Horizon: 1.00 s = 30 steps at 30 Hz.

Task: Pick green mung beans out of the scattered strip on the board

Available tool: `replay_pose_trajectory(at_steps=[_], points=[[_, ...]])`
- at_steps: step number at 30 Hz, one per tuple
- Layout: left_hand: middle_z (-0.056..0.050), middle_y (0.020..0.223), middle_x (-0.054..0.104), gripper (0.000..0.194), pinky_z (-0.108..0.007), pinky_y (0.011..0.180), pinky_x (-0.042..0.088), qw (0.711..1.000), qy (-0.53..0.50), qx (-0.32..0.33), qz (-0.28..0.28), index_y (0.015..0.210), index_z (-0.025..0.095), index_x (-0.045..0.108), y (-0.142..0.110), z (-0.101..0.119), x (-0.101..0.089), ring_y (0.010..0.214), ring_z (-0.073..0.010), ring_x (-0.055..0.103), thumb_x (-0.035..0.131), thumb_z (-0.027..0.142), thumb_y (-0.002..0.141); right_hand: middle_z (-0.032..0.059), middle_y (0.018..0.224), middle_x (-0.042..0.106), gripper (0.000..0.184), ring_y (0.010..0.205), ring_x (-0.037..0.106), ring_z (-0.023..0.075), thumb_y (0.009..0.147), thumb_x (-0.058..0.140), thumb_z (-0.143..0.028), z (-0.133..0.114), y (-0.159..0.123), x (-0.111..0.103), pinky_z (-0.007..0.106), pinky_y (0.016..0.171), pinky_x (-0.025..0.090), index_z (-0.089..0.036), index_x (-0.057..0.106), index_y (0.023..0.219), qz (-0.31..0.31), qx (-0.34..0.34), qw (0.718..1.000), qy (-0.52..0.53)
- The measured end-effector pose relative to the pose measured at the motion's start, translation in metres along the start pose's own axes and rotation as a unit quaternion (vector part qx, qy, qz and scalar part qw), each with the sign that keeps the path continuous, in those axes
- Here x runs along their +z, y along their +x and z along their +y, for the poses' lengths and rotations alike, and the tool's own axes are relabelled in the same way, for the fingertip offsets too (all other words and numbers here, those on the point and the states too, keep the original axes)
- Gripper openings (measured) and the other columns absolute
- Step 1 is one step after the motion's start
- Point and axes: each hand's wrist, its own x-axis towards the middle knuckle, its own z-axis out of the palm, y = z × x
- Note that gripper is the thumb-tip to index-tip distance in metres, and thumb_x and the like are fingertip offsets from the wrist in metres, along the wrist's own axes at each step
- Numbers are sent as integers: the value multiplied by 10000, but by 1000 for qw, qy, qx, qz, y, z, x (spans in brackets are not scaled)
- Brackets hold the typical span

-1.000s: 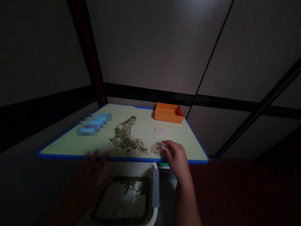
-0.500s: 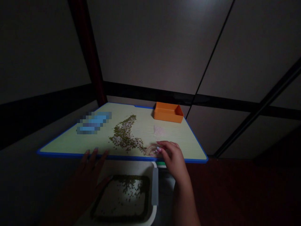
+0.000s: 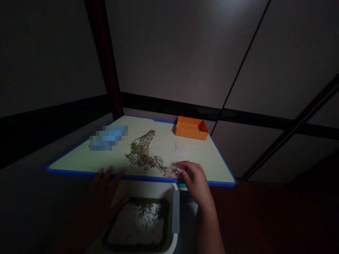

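A pale green table [image 3: 79,160] with a blue rim carries a long scatter of small green beans [image 3: 141,152]. My right hand [image 3: 194,178] rests at the table's near edge, fingers curled on a small clear plastic piece [image 3: 171,171] at the end of the bean pile. My left hand [image 3: 104,192] lies below the near edge with fingers spread, on the rim of a white tray [image 3: 173,215] that contains several beans. The tray sits under the table edge, in front of me.
An orange open box [image 3: 191,127] stands at the table's far right corner. A thin clear plastic scrap [image 3: 180,148] lies between it and my right hand. A blurred blue object [image 3: 108,137] lies at the far left. Dark walls surround the table.
My right hand slid the clear plastic piece a little left along the near edge toward the beans. My left hand stayed put.
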Motion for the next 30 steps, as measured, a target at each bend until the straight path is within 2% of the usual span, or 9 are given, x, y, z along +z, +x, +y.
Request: replay_pose_trajectory(at_steps=[4,8,13,19,23,27,30], points=[[-234,1518,503,708,-569,1023,521,1000,-8,5,2,1466,195,453,-1,0,0,1450,-435,398,429,589,879,54,1064,774,222,971,665,242,903,589,-155,5,0,0,397,936,420,-221,745,1047,2,10,1000,4],[-259,1487,526,688,-586,1012,524,1000,-5,15,12,1430,163,502,0,1,-4,1411,-460,444,423,575,885,53,1004,779,197,968,664,251,901,595,-197,11,0,-2,397,925,435,-222,750,1020,14,28,1000,1],[-203,1537,493,685,-576,1037,513,1000,-13,-14,-19,1469,225,449,0,2,-3,1464,-417,388,410,587,888,59,1010,782,193,947,680,245,905,581,-225,18,2,-4,377,891,466,-220,741,1014,33,33,999,-9],[-212,1537,489,722,-570,1044,507,1000,-22,-10,-12,1487,220,420,-3,0,3,1467,-427,378,424,605,876,81,981,782,223,875,689,246,906,567,-246,23,5,-2,384,864,463,-211,735,1049,71,49,992,-87],[-196,1520,518,706,-573,1054,501,999,-26,-11,-20,1469,225,451,-2,0,2,1454,-419,402,448,588,864,85,866,769,254,799,683,238,900,566,-258,26,6,-1,373,837,458,-195,734,1079,102,80,984,-123],[-156,1521,529,694,-568,1074,492,999,-27,-27,-35,1461,249,463,-1,0,1,1459,-397,403,472,581,852,109,871,758,282,807,681,254,905,547,-255,27,6,0,368,807,446,-169,731,1101,133,99,972,-165],[-186,1517,524,697,-565,1055,506,999,-27,-24,-23,1449,225,482,-2,0,2,1443,-415,422,461,592,857,117,874,756,287,817,674,270,914,535,-246,26,6,4,376,804,433,-159,730,1106,139,94,968,-188]])
